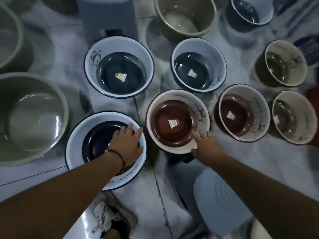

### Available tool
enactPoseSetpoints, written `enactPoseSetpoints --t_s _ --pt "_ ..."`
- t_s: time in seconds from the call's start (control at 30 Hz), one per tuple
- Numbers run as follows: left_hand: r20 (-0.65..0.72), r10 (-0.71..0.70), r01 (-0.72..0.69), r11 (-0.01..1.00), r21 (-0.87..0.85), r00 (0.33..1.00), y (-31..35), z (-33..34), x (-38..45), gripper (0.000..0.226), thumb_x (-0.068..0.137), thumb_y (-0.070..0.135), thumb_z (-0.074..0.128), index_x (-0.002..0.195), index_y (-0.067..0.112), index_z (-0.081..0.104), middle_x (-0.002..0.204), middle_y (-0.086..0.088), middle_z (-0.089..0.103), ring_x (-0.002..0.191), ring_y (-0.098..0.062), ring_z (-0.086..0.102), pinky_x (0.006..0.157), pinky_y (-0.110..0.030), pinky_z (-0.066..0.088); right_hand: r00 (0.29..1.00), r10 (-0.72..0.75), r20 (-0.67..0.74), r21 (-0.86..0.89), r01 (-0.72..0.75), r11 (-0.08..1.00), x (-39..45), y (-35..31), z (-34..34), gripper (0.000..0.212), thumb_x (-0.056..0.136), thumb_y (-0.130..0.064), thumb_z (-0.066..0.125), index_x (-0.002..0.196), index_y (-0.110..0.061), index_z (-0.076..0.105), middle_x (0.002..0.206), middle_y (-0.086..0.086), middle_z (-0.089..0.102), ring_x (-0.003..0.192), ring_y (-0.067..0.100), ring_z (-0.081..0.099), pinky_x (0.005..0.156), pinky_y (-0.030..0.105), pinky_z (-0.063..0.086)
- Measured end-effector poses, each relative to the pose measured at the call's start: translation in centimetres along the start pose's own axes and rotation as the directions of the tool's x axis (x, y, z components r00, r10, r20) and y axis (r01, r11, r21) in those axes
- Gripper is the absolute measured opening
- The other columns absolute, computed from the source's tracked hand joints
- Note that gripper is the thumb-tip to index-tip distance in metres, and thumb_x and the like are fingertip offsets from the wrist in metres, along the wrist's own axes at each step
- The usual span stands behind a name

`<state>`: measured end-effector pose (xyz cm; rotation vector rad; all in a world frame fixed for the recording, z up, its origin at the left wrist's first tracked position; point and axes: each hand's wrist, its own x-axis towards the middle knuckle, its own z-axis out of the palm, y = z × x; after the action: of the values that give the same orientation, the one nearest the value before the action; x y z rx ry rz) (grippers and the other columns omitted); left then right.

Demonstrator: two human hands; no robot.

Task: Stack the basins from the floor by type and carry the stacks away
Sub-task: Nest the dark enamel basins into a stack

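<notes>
Basins stand spread over the pale tiled floor. My left hand (126,144) lies in the near white basin with the dark blue bottom (76,145), fingers inside and thumb at its right rim, holding it. My right hand (205,145) pinches the near rim of the white basin with the brown bottom (160,118), thumb inside. Two more blue-bottomed basins (119,71) (198,66) stand behind them. A second brown-bottomed basin (241,114) sits to the right, and two grey-bottomed ones (284,62) (293,116) stand further right.
Large plain greenish basins stand at the left (31,118) and at the top centre (184,14). A grey box-like unit (107,18) stands behind the blue basins. A light blue plastic stool (221,200) is by my right arm, and my shoe (107,219) is below.
</notes>
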<state>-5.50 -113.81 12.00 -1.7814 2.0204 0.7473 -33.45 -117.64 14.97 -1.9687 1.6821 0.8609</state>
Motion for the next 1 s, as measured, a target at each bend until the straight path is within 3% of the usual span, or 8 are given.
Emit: enactPoseSetpoints --t_s 0.27,0.4,0.5,0.6,0.67,0.77,0.9,1.0 --pt "-0.013 -0.061 0.062 0.986 0.153 0.998 6.5 5.5 6.5 0.076 0.092 0.054 0.046 0.155 0.027 0.014 0.159 -0.022 0.013 0.142 -0.041 0.021 0.115 -0.051 0.021 0.997 -0.072 -0.02 -0.011 0.072 0.997 5.9 6.8 5.0 0.077 0.094 -0.046 0.049 0.156 -0.023 0.009 0.162 0.009 0.012 0.149 0.035 0.008 0.12 0.046 0.01" --pt "-0.017 -0.114 0.115 0.972 0.206 0.993 7.8 9.1 10.0 0.07 0.092 0.054 0.043 0.152 0.027 0.02 0.151 -0.023 0.031 0.138 -0.043 0.028 0.111 -0.052 0.026 0.996 -0.08 -0.031 -0.064 0.078 0.995 9.2 9.9 9.4 0.077 0.094 -0.054 0.045 0.156 -0.025 0.009 0.163 0.009 0.01 0.148 0.037 0.009 0.119 0.051 0.013" --pt "0.001 -0.224 0.219 0.952 0.213 0.975 7.3 11.2 12.3 0.068 0.091 0.059 0.042 0.148 0.025 0.03 0.147 -0.023 0.038 0.137 -0.048 0.027 0.111 -0.054 0.024 0.999 0.023 0.031 0.167 -0.028 0.986 11.5 11.4 12.2 0.078 0.093 -0.06 0.043 0.155 -0.024 0.012 0.163 0.011 0.008 0.147 0.038 0.014 0.116 0.052 0.018" --pt "-0.012 -0.278 0.278 0.952 0.126 0.96 7.3 12.8 13.5 0.066 0.089 0.061 0.048 0.142 0.021 0.037 0.145 -0.025 0.039 0.14 -0.055 0.01 0.112 -0.059 0.017 0.954 0.245 0.171 0.663 -0.296 0.688 14.2 12.4 13.7 0.1 0.076 -0.074 0.051 0.152 -0.014 0.026 0.154 0.016 0.032 0.14 0.034 0.033 0.114 0.042 0.029" --pt "-0.061 -0.305 0.307 0.951 0.031 0.95 7.2 13.3 13.9 0.065 0.086 0.057 0.056 0.137 0.019 0.042 0.141 -0.025 0.044 0.141 -0.054 0.003 0.111 -0.06 0.019 0.9 0.344 0.269 0.806 -0.406 0.43 14.4 12.3 13.5 0.115 0.067 -0.077 0.053 0.154 -0.009 0.021 0.153 0.012 0.035 0.137 0.03 0.037 0.113 0.036 0.031" --pt "-0.065 -0.364 0.356 0.928 -0.109 0.929 6.8 13.1 14.0 0.064 0.081 0.047 0.067 0.133 0.018 0.046 0.137 -0.023 0.047 0.142 -0.051 0.003 0.11 -0.058 0.024 0.869 0.367 0.331 0.903 -0.405 0.145 12.1 9.7 15.4 0.086 0.085 -0.045 0.066 0.148 -0.001 0.028 0.132 -0.001 0.046 0.125 0.018 0.046 0.099 0.021 0.034" --pt "-0.154 -0.416 0.37 0.892 -0.258 0.896 6.2 11.9 12.5 0.05 0.077 0.027 0.068 0.124 0.022 0.054 0.13 -0.016 0.051 0.132 -0.039 0.028 0.103 -0.049 0.028 0.831 0.342 0.439 0.889 -0.345 -0.301 10.2 4.8 20.4 0.117 0.043 -0.058 0.078 0.146 -0.019 0.036 0.132 0.001 0.059 0.115 0.029 0.062 0.1 0.047 0.049" --pt "-0.185 -0.436 0.29 0.805 -0.518 0.881 4.9 10.3 10.9 0.053 0.075 0.012 0.064 0.126 0.021 0.049 0.127 -0.016 0.047 0.114 -0.037 0.047 0.095 -0.042 0.039 0.773 0.308 0.555 0.787 -0.367 -0.497 8.9 2.8 18.7 0.068 0.061 -0.035 0.081 0.122 -0.012 0.061 0.105 0.009 0.072 0.088 0.028 0.071 0.076 0.043 0.059"
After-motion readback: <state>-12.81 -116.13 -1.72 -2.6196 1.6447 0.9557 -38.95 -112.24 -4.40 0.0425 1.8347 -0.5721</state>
